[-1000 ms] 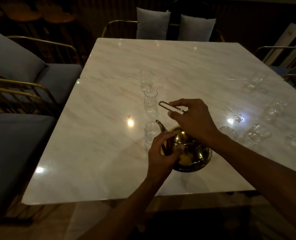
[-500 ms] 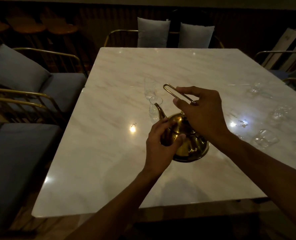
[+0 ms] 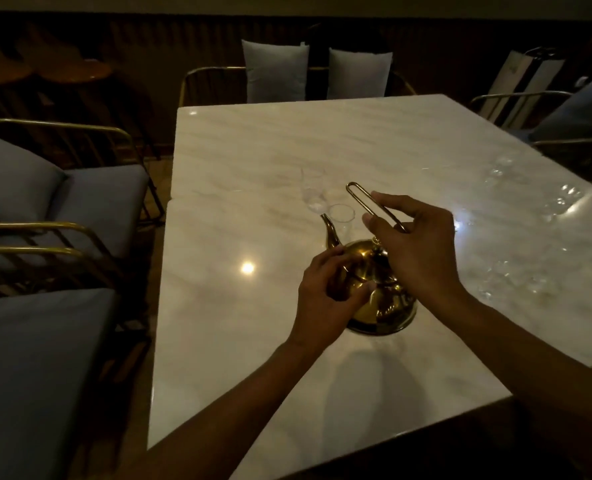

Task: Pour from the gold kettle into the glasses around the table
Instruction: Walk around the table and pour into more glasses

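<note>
1. I can read no brand, label or writing on anything here; the kettle's metal is plain, and the white panel [image 3: 526,84] leaning at two o'clock has a small mark too blurred to read.
2. One gold kettle [image 3: 381,296] sits on the marble table [image 3: 239,320], near the middle of my view, its spout [image 3: 329,232] pointing toward eleven o'clock.
3. My right hand [image 3: 415,247] grips the kettle's wire handle [image 3: 367,200], fingers and thumb curled around the loop, which sticks out toward eleven o'clock above the lid.
4. My left hand [image 3: 329,299] is curled against the kettle's body at its nine o'clock side, fingers wrapped on the shoulder just below the spout.
5. Two glasses stand clear just beyond the spout at twelve o'clock: a short glass [image 3: 342,220] right beside the spout tip, and a taller glass [image 3: 312,188] just behind it.
6. More glasses [image 3: 561,202] are scattered along the table's right side from one to three o'clock; they are blurred glints, and I cannot count them with certainty.
7. Two pale cushions [image 3: 275,72] stand at the far side, at twelve o'clock.
8. Grey-cushioned chairs with gold frames [image 3: 80,192] line the nine o'clock side; I count two seats there, and another chair [image 3: 564,116] at two o'clock.
9. One bright light reflection [image 3: 247,268] shines on the marble at nine o'clock from the kettle.
</note>
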`<state>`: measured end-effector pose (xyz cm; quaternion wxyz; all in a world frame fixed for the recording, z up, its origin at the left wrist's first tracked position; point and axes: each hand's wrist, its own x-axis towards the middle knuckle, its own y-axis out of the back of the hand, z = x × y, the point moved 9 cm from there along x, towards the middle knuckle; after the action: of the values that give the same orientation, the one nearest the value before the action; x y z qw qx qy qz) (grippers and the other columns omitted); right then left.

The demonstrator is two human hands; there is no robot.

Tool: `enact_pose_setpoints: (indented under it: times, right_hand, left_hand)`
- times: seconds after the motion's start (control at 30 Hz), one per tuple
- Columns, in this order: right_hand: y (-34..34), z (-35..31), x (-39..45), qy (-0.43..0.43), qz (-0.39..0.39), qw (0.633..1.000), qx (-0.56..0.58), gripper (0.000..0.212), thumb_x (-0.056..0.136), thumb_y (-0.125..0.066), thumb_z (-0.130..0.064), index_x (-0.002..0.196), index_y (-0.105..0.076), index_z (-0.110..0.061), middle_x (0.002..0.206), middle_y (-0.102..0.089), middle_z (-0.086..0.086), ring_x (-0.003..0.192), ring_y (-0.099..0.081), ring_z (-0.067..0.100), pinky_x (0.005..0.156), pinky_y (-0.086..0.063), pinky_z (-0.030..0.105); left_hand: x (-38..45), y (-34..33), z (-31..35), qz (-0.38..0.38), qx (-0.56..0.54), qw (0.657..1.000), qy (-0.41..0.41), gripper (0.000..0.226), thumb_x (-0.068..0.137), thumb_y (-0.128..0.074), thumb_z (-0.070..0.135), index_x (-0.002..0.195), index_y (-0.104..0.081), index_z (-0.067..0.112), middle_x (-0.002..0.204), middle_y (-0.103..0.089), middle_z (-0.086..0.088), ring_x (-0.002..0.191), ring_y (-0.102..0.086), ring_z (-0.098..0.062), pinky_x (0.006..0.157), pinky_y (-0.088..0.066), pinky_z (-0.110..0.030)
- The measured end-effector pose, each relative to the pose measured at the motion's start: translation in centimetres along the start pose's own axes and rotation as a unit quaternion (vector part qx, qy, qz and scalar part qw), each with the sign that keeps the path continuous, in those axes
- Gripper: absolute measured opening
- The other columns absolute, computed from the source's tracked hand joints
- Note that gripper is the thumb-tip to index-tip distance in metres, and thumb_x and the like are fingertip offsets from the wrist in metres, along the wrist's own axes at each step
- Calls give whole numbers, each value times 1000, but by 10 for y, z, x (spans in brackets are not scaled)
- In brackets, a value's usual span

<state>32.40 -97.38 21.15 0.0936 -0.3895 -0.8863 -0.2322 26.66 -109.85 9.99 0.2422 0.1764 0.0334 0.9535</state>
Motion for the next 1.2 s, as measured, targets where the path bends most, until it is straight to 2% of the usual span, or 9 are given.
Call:
enact_pose_setpoints:
  times: [0.1,0.23,0.47,0.6,0.7,0.8,0.9,0.97,1.2]
  right_hand:
    - [-15,-2,-8,-15,33,999,-4,32,82,-74,-21,114,-70,-26,108,-68,-20,56,-61,8,62,-51,13]
    - [-33,-2,-17,-35,55,998,5,32,83,-74,-19,114,-69,-26,109,-71,-11,43,-50,5,52,-47,12]
    - [-58,10,-26,-67,65,996,8,34,83,-74,-19,117,-69,-22,81,-62,-3,37,-47,3,47,-38,9]
    - [-65,17,-34,-68,91,994,7,35,83,-74,-19,118,-69,-22,110,-71,-3,43,-54,6,54,-52,24]
    - [-71,23,-42,-83,114,990,10,34,84,-74,-19,117,-69,-25,114,-70,-12,49,-57,22,56,-57,35]
    - [-82,25,-49,-91,125,988,3,34,84,-73,-20,117,-69,-25,113,-70,-9,61,-60,13,64,-58,32]
    - [-96,26,-57,-105,141,984,-6,37,85,-73,-20,121,-67,-22,100,-73,0,43,-50,5,50,-49,19]
    - [-107,24,-63,-107,161,981,-12,37,85,-72,-18,122,-67,-19,97,-74,5,36,-45,6,44,-42,13]
    - [-150,10,-89,-138,226,964,-29,38,86,-71,-16,123,-66,-15,96,-69,12,36,-48,3,46,-40,9]
  left_hand:
    - [4,19,-7,-29,-6,999,-12,51,75,-75,38,122,-65,20,135,-55,5,127,-49,-6,103,-46,-22]
    - [8,39,-17,-53,-24,998,-19,47,75,-76,35,120,-66,22,135,-55,3,127,-51,-11,103,-50,-40]
    - [14,54,-36,-85,-29,996,-30,49,76,-76,34,122,-66,19,136,-53,2,128,-51,-10,102,-51,-39]
    - [17,57,-45,-110,-8,993,-36,49,77,-75,36,122,-64,23,137,-52,3,129,-50,-11,103,-50,-43]
    - [19,60,-57,-129,6,991,-33,49,77,-76,36,122,-65,22,136,-52,2,128,-50,-12,103,-49,-43]
    - [16,68,-66,-155,-18,987,-27,47,78,-80,23,122,-64,16,134,-52,2,127,-51,-8,102,-51,-32]
    - [18,80,-74,-184,-44,982,-17,46,79,-80,16,122,-64,16,133,-51,3,124,-52,-3,99,-50,-21]
    - [20,90,-81,-207,-49,977,-11,46,79,-79,23,122,-64,22,133,-51,6,126,-51,-5,101,-50,-26]
    - [27,130,-100,-282,-47,958,-22,46,75,-75,41,119,-64,36,134,-54,9,128,-49,-10,103,-49,-45]
